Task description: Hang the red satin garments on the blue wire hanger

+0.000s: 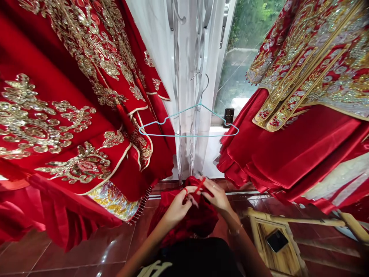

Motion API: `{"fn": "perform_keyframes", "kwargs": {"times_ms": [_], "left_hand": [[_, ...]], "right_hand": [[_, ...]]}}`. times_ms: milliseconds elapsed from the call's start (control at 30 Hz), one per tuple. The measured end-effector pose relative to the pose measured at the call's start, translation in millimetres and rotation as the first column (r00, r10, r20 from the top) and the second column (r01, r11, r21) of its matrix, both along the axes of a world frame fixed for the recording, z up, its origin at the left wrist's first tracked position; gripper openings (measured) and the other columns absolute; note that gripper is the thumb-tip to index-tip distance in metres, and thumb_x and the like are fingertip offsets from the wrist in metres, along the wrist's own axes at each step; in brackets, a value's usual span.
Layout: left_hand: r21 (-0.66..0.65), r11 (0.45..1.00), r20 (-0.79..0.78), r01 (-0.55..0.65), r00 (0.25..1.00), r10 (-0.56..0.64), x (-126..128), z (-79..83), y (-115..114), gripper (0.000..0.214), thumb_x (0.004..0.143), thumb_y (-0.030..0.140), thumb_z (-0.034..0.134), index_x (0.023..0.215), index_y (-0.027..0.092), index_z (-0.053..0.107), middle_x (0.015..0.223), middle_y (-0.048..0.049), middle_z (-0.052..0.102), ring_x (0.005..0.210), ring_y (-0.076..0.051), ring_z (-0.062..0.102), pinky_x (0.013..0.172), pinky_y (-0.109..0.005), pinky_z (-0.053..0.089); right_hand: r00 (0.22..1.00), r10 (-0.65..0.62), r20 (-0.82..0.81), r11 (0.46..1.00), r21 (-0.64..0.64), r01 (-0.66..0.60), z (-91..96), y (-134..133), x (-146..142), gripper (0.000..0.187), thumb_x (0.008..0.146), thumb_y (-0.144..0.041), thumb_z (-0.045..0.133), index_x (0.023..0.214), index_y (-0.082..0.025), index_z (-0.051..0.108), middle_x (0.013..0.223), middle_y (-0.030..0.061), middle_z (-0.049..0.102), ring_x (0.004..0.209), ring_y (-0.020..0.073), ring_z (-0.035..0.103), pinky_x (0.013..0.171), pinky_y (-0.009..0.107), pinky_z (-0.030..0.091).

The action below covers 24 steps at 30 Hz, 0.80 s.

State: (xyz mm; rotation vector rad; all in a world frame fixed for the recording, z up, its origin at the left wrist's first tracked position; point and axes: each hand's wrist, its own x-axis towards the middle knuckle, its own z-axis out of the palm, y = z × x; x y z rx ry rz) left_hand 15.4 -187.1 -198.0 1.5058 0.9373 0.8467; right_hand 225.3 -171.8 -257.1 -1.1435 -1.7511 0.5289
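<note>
An embroidered robe [57,115] hangs at the left of the frame and a second embroidered robe [305,115] at the right, with a wire hanger [187,135] between them, in front of a sheer curtain [155,46]. A phone [229,117] stands on the window sill [217,121] behind the hanger. Another phone [276,240] lies on a bamboo seat [276,265] at lower right, beside the cloth bundle [184,219] at lower centre.

The left forearm [147,246] and right forearm [246,252] angle up and inward from the bottom of the view. The left hand [176,208] and right hand [216,197] meet close together, their fingers [191,195] curled inward, and the right wrist [230,220] bends slightly.
</note>
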Motion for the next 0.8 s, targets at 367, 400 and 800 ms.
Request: {"fn": "perform_keyframes", "kwargs": {"times_ms": [367,400,800], "left_hand": [[0.33,0.921,-0.468,0.208,0.883,-0.031,-114.9,12.8,-7.1,0.053,0.094,0.018,0.045,0.142,0.034,0.059,0.148,-0.0022,0.058,0.139,-0.024,0.054,0.116,-0.043,0.042],[0.371,0.905,-0.467,0.209,0.884,-0.013,-114.8,6.1,-7.7,0.053,0.094,0.017,0.045,0.143,0.034,0.058,0.146,-0.0026,0.06,0.138,-0.023,0.055,0.115,-0.042,0.044],[0.726,0.668,-0.227,-0.166,0.859,0.46,-117.9,-15.3,-5.1,0.046,0.099,0.022,0.052,0.143,0.032,0.058,0.14,0.0011,0.064,0.124,-0.02,0.065,0.11,-0.032,0.051]], "right_hand": [[0.992,-0.122,-0.035,0.985,-0.126,0.117,111.9,86.5,168.5,0.064,0.077,-0.037,0.078,0.138,-0.023,0.063,0.127,0.0087,0.073,0.101,0.0282,0.076,0.094,0.047,0.062],[0.993,-0.095,-0.062,0.985,-0.153,0.085,120.0,95.7,175.2,0.066,0.075,-0.038,0.08,0.136,-0.022,0.065,0.128,0.0092,0.073,0.099,0.0281,0.076,0.091,0.046,0.063],[0.994,0.085,0.065,0.986,-0.152,-0.075,209.5,157.1,144.6,0.059,0.061,-0.032,0.087,0.115,-0.014,0.075,0.099,0.007,0.079,0.078,0.0179,0.073,0.071,0.03,0.062]]}}
